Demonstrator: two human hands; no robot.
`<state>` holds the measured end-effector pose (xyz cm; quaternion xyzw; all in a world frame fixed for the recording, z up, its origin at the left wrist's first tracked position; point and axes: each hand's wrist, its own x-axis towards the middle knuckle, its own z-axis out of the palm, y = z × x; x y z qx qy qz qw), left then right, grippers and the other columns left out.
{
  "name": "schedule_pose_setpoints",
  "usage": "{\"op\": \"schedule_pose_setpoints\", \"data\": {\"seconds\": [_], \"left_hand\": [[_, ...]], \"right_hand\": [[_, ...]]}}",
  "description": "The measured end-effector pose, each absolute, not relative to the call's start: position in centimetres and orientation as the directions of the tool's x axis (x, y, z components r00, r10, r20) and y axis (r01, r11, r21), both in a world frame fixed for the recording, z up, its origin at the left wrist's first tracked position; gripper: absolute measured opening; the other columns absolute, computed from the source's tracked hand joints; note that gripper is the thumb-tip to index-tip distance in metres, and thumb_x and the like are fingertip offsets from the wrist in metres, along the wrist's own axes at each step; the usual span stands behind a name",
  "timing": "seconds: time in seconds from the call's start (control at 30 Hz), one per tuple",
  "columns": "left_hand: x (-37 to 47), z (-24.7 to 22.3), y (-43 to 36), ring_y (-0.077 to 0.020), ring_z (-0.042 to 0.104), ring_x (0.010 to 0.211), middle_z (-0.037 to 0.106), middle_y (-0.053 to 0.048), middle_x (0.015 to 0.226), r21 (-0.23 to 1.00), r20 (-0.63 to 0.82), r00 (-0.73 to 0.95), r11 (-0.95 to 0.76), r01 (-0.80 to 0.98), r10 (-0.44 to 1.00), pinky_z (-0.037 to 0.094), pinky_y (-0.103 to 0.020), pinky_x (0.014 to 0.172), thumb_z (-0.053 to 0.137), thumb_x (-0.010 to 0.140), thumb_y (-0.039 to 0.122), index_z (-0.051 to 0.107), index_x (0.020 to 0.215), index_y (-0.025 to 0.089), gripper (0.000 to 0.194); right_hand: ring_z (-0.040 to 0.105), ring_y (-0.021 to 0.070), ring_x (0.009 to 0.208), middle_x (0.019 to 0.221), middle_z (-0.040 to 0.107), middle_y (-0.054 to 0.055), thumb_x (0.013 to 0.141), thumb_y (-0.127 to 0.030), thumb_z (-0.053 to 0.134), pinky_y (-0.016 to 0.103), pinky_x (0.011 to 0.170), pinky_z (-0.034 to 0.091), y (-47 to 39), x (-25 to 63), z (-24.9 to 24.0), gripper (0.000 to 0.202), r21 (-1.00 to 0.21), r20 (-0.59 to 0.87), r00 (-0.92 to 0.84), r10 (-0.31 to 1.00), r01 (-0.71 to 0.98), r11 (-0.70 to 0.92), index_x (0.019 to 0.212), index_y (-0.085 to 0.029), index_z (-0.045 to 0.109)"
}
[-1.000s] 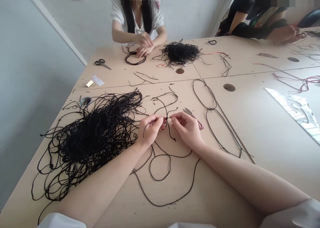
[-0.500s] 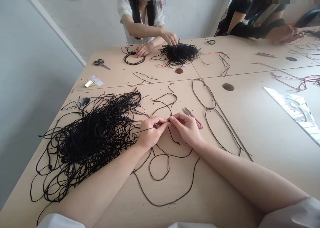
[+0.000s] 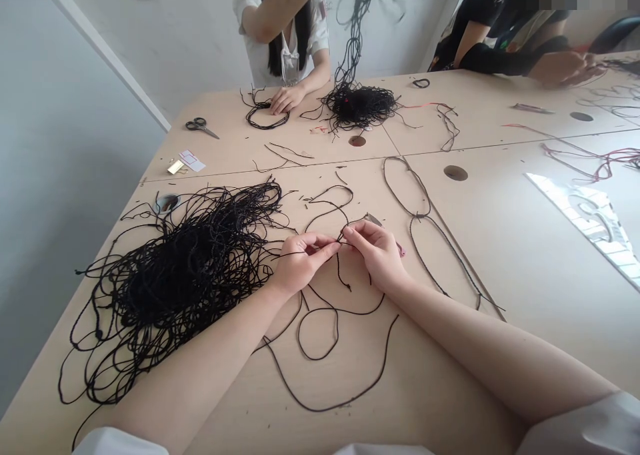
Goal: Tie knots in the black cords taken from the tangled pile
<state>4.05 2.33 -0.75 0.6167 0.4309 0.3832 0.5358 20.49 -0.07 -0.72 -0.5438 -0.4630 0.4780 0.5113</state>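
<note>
Thumb and fingers of my left hand pinch a thin black cord above the table. My right hand pinches the same cord close beside, where strands cross at the fingertips; the crossing itself is too small to make out. Loops of this cord lie on the table below and beyond my hands. A big tangled heap of black cords lies left of my left hand. Small thread snips with a pink handle lie behind my right hand, partly hidden by it.
Two joined black cord loops lie to the right. Farther off are scissors, a gold binder clip, a second black heap and a clear plastic sheet. Two people sit across the table; one lifts cords.
My right fingertips have shifted slightly up and away from my left ones, showing crossed strands between. Across the table, a person's arm has risen, pulling black cords up from the far heap.
</note>
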Motion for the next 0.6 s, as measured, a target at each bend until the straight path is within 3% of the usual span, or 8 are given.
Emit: {"op": "schedule_pose_setpoints", "data": {"seconds": [0.17, 0.4, 0.6], "left_hand": [[3.80, -0.36, 2.29, -0.0149, 0.063, 0.074, 0.073, -0.004, 0.080, 0.999, -0.025, 0.365, 0.007, 0.050, 0.931, 0.049, -0.026, 0.071, 0.069, 0.081, 0.033, 0.077, 0.089, 0.020, 0.017], [3.93, -0.15, 2.42, -0.0133, 0.058, 0.066, 0.067, -0.003, 0.070, 0.999, -0.010, 0.221, 0.003, 0.033, 0.975, 0.048, -0.026, 0.067, 0.071, 0.079, 0.032, 0.074, 0.080, 0.017, 0.016], [3.89, -0.46, 2.44, -0.0132, 0.059, 0.064, 0.065, -0.001, 0.065, 1.000, -0.005, 0.224, 0.001, 0.016, 0.974, 0.050, -0.026, 0.065, 0.067, 0.081, 0.030, 0.073, 0.083, 0.016, 0.016]], "right_hand": [[0.045, 0.0102, 0.055, 0.062, 0.051, -0.003, 0.083, -0.047, 0.063, 0.024, 0.053, 0.038, -0.06, 20.44, -0.82, 0.029, -0.997, -0.083, 0.119, 0.989, -0.016, -0.081, 0.076, -0.019, 0.060], [0.054, 0.0147, 0.071, 0.075, 0.062, 0.002, 0.088, -0.046, 0.059, 0.028, 0.064, 0.043, -0.32, 20.40, -0.90, 0.029, -0.997, 0.018, 0.001, 1.000, 0.069, 0.018, 0.084, -0.019, 0.068], [0.056, 0.0146, 0.072, 0.081, 0.066, 0.002, 0.088, -0.037, 0.058, 0.029, 0.067, 0.045, -0.27, 20.38, -1.22, 0.019, -0.992, 0.060, 0.019, 0.998, 0.116, 0.058, 0.088, -0.020, 0.067]]}}
